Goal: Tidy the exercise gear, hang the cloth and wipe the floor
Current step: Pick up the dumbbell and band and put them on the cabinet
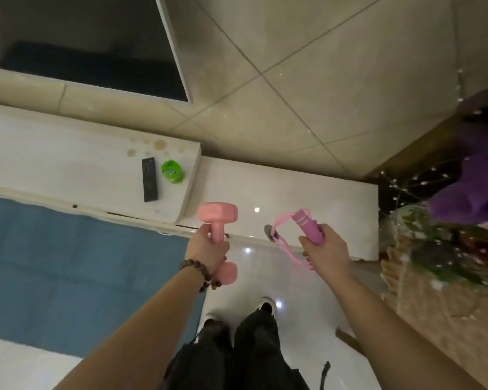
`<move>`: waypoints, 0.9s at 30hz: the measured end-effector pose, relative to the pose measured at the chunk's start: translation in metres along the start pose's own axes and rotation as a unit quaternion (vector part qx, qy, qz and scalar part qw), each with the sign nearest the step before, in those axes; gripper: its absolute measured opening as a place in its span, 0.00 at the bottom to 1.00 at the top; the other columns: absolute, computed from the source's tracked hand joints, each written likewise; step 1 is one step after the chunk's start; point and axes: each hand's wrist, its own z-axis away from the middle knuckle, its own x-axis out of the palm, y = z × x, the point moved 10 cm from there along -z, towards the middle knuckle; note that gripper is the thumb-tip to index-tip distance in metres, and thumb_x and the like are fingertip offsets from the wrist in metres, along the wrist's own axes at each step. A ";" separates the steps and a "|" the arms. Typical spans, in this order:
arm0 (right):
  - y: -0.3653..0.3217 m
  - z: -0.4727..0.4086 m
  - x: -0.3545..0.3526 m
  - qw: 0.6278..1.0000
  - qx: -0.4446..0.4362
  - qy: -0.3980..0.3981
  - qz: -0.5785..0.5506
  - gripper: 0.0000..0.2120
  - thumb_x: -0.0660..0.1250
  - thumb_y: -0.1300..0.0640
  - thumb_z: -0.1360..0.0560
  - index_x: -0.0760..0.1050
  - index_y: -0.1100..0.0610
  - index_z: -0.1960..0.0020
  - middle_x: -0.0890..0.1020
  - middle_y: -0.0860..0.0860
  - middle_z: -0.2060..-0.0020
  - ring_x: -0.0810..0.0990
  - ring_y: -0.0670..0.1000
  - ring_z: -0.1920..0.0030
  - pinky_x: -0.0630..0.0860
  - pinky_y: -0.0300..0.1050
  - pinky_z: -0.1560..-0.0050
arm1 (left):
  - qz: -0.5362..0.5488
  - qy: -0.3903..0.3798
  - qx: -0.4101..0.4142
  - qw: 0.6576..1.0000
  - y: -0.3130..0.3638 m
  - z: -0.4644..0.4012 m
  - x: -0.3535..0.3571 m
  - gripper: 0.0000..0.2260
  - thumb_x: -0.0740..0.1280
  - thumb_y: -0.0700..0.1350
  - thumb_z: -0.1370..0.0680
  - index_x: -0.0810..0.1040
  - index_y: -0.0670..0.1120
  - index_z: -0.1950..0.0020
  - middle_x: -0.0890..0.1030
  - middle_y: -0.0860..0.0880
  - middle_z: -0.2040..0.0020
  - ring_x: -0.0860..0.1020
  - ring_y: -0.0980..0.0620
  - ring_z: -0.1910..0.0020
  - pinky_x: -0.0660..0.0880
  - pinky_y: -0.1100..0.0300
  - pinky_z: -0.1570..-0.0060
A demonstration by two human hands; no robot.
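Observation:
My left hand [209, 249] grips the bar of a pink dumbbell [217, 218], held upright with one head above my fist and the other below it. My right hand [324, 249] is closed around the pink foam handle of a jump rope [307, 228]; its pink cord loops out to the left and down past my fingers. Both hands hover over the front edge of a low white cabinet [321, 198]. A blue exercise mat [82, 263] lies on the floor to the left.
A black remote [149, 180] and a green tub [172, 172] lie on the higher white cabinet top [68, 164]. A dark TV screen [96, 52] leans on the tiled wall. Purple flowers in a vase [462, 209] stand at the right. My feet stand on glossy white floor [265, 277].

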 end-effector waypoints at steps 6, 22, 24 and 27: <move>0.028 -0.084 0.051 0.999 0.033 0.002 -0.018 0.08 0.70 0.57 0.28 0.71 0.47 0.59 0.81 0.52 0.67 0.82 0.54 0.65 0.80 0.57 0.57 | -0.044 -0.010 -0.008 0.999 -0.024 -0.113 0.028 0.06 0.67 0.39 0.24 0.71 0.45 0.51 0.76 0.52 0.62 0.74 0.60 0.69 0.64 0.72 0.75; -0.001 -0.279 0.179 0.982 -0.181 0.044 0.040 0.07 0.68 0.60 0.25 0.72 0.53 0.50 0.75 0.44 0.65 0.73 0.45 0.64 0.66 0.30 0.67 | -0.115 -0.034 0.032 0.992 -0.073 -0.370 0.096 0.09 0.66 0.41 0.24 0.69 0.47 0.46 0.78 0.47 0.53 0.80 0.45 0.55 0.79 0.47 0.51; -0.008 -0.286 0.198 0.968 -0.226 0.053 0.095 0.08 0.68 0.62 0.27 0.74 0.57 0.48 0.76 0.48 0.61 0.72 0.48 0.62 0.63 0.33 0.66 | -0.128 -0.037 0.030 0.991 -0.080 -0.375 0.098 0.09 0.65 0.41 0.23 0.69 0.46 0.46 0.77 0.47 0.54 0.78 0.46 0.54 0.78 0.48 0.51; 0.002 -0.291 0.237 0.954 -0.244 0.009 0.177 0.12 0.69 0.59 0.27 0.74 0.58 0.44 0.77 0.51 0.57 0.72 0.48 0.59 0.63 0.30 0.63 | -0.139 -0.048 0.025 0.989 -0.095 -0.374 0.100 0.08 0.64 0.42 0.23 0.67 0.47 0.47 0.75 0.51 0.55 0.76 0.50 0.55 0.74 0.56 0.56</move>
